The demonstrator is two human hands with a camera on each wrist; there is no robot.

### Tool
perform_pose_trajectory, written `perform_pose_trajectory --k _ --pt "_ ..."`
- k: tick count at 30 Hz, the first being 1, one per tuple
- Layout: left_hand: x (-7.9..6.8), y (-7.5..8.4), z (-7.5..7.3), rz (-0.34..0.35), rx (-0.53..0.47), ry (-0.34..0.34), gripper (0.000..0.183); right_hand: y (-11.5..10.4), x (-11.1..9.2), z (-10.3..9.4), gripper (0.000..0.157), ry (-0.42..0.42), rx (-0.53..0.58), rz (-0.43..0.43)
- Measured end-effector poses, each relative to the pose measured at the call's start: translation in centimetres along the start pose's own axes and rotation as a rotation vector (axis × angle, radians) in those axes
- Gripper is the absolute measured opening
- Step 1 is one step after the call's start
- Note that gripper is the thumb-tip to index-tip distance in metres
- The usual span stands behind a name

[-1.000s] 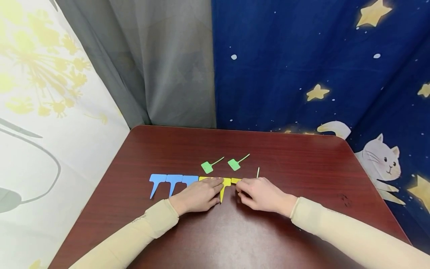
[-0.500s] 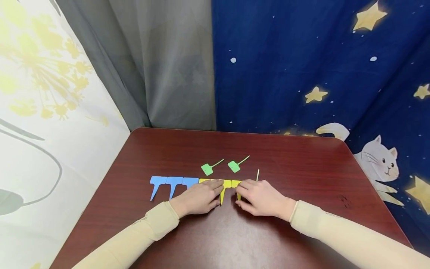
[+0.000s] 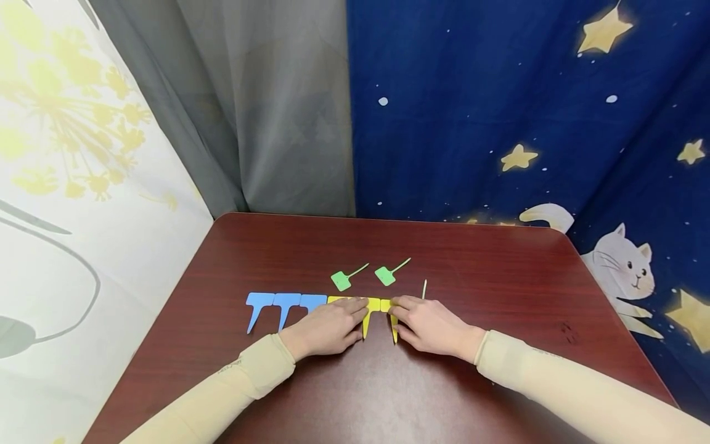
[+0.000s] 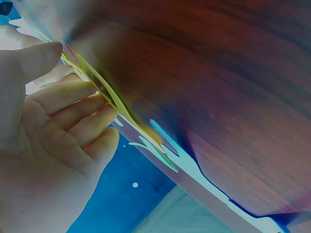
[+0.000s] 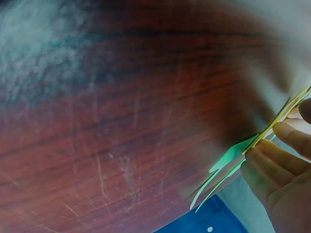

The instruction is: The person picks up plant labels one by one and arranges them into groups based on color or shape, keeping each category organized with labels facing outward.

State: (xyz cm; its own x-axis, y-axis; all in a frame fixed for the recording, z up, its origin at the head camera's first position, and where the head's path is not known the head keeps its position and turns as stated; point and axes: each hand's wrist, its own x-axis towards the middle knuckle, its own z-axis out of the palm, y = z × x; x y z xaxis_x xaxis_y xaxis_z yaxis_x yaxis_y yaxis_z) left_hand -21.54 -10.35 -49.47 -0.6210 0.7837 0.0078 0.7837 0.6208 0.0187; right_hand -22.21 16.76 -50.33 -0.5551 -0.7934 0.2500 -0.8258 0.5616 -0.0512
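Observation:
Flat T-shaped plant labels lie in a row on the table. Several are seen: blue labels (image 3: pixel 287 300) at the left, then yellow ones. My left hand (image 3: pixel 323 324) rests with extended fingers on the yellow labels in mid-row, partly covering a yellow label (image 3: pixel 367 316). The right hand (image 3: pixel 435 327) touches the last yellow label (image 3: pixel 394 330), whose spike points toward me; its fingers hide part of the head. In the left wrist view, straight fingertips meet yellow label edges (image 4: pixel 104 82). In the right wrist view, the fingertips press on a yellow label (image 5: pixel 272 127).
Behind the row lie two green labels, one at left (image 3: pixel 341 280) and one at right (image 3: pixel 385 275). A pale green stem (image 3: pixel 424 288) sticks out from behind the right hand. The reddish-brown table (image 3: pixel 366 394) ends at a grey curtain (image 3: pixel 294 123) and a blue star-patterned curtain (image 3: pixel 444 123).
The right hand has brought the last yellow label flat into line against its neighbour, and its spike has come into view. My left hand has stayed in place.

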Motion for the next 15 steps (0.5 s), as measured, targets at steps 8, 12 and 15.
perform_pose_trajectory --k 8,12,15 --pt "0.07 0.05 0.01 -0.008 0.01 0.0 0.051 0.26 -0.12 0.25 0.024 0.015 -0.001 -0.005" --pt "-0.03 0.0 -0.04 -0.009 0.001 -0.013 0.052 0.38 -0.01 0.17 0.027 0.039 0.001 -0.026" --pt "-0.31 -0.25 -0.17 -0.006 -0.019 -0.035 0.056 0.5 0.73 -0.45 0.034 0.063 -0.003 -0.028"
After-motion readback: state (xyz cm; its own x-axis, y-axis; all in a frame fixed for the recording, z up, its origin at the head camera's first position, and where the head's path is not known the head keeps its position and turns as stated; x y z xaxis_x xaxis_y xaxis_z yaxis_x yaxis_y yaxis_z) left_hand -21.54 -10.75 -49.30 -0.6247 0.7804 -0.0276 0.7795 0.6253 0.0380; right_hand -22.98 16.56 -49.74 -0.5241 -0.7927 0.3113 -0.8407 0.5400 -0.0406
